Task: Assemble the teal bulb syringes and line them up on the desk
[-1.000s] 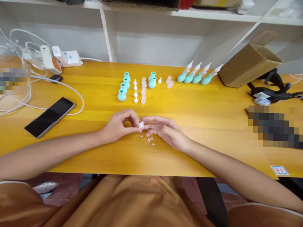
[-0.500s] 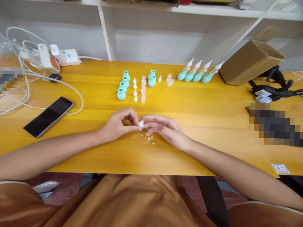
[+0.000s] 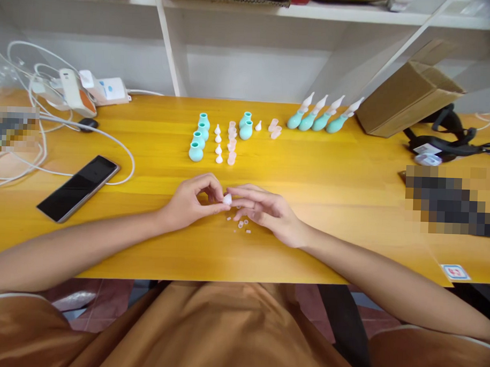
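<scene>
My left hand (image 3: 193, 200) pinches a small white nozzle tip (image 3: 227, 199) between thumb and fingertips. From the right, my right hand (image 3: 270, 210) reaches toward it with fingers stretched and apart; the fingertips are at the tip's side, and whether they press on it I cannot tell. Partly under my right hand lie several tiny clear rings (image 3: 241, 224). Beyond the hands stand a column of turquoise bulbs (image 3: 196, 151), a column of white tips (image 3: 219, 149) and a column of pale pink connectors (image 3: 232, 145).
Two more turquoise bulbs (image 3: 246, 130), another white tip (image 3: 259, 125) and pink connectors (image 3: 275, 132) stand further back. Several assembled bulb aspirators (image 3: 320, 121) lean in a row near a cardboard box (image 3: 408, 98). At left lie a phone (image 3: 79, 188) and white cables (image 3: 121, 147).
My right fingers have shifted slightly around the white tip, the lower ones curling a little. My left hand keeps its pinch almost unmoved. The view has tilted very slightly.
</scene>
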Available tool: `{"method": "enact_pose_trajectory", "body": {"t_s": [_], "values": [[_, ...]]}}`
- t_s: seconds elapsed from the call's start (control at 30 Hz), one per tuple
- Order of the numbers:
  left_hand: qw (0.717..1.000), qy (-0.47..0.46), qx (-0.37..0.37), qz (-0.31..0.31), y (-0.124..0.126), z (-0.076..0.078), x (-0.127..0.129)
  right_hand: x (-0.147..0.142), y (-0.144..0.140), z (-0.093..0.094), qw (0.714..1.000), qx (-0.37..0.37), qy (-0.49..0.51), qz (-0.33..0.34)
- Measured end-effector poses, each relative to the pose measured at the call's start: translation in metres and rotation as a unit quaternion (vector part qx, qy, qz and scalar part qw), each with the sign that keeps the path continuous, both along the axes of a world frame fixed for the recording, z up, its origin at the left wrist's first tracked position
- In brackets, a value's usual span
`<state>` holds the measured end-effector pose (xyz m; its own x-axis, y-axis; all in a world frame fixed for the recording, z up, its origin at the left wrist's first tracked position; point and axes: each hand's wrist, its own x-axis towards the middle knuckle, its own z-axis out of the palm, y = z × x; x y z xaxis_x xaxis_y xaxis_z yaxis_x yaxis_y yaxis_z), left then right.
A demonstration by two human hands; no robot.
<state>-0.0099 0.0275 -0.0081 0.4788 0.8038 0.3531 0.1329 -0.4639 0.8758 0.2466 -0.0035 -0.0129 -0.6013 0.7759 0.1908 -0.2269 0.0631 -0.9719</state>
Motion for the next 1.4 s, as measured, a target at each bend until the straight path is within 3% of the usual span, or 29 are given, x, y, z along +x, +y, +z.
{"method": "enact_pose_trajectory", "body": {"t_s": [0.47,0.77,1.4], "values": [[1.0,0.015,-0.001,-0.002,-0.0009,0.0009,-0.0006,-0.0008,-0.0028,0.0006,0.998,0.061,-0.02,-0.002],[0.999,-0.019,-0.022,-0.018,0.0018,0.0001,0.0001,-0.0013,0.0014,-0.0044,0.997,-0.06,0.04,-0.024],[1.0,0.002,0.014,-0.007,-0.0006,0.0018,0.0002,-0.0009,-0.0009,-0.0038,0.996,-0.075,0.043,-0.018]]}}
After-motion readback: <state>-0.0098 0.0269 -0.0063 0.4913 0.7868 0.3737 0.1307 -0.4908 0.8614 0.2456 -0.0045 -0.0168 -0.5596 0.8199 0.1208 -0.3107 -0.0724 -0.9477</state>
